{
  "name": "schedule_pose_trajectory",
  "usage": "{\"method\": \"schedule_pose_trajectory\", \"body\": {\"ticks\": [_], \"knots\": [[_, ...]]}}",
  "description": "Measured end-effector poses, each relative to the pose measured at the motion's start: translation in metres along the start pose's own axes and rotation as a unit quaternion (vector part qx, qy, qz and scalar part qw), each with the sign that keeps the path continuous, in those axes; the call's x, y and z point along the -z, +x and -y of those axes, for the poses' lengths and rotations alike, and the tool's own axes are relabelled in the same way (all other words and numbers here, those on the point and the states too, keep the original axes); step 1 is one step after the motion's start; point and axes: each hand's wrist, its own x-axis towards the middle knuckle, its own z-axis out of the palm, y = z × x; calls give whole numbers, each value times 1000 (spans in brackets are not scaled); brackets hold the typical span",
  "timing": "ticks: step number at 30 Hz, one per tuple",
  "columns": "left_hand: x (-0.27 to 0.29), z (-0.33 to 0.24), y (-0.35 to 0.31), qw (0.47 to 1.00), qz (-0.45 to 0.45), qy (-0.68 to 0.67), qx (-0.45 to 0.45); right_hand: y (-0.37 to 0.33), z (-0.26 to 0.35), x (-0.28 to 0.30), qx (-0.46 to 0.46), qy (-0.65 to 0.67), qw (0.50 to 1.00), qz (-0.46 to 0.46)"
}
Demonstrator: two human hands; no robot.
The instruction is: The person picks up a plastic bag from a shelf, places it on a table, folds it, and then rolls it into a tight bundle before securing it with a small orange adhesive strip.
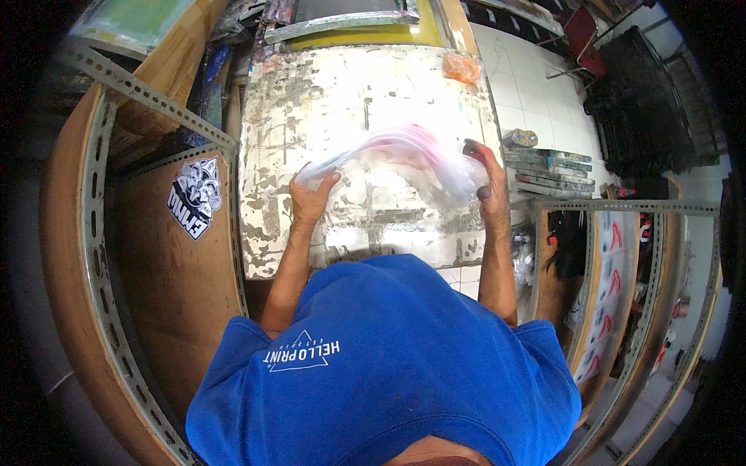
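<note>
A translucent plastic bag [423, 151] with a pinkish tint arches upward between my two hands, over a paint-stained white tabletop [295, 101]. At its left end, my left hand [312, 198] is closed on the edge, thumb raised on the near side. My right hand [491, 182] grips the opposite end, its dark-smudged fingers curled around the plastic. The middle of the bag is bowed and slightly blurred, so what is inside it, if anything, cannot be made out.
An orange crumpled plastic packet [461, 68] lies at the table's far right corner. Framed screens [342, 35] stand beyond the far edge. Metal-edged shelving [171, 116] flanks me on the left, another rack [622, 208] on the right. Stacked frames [552, 171] sit right of the table.
</note>
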Motion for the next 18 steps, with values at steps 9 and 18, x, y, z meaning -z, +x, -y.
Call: {"method": "schedule_pose_trajectory", "body": {"ticks": [9, 18], "knots": [[0, 2, 1, 1000, -8, -12, 1, 20, -1, 34, -115, -49, 980, 157], [-3, 6, 3, 999, -7, -23, 37, 44, 70, -49, 22, -539, 807, 238]]}}
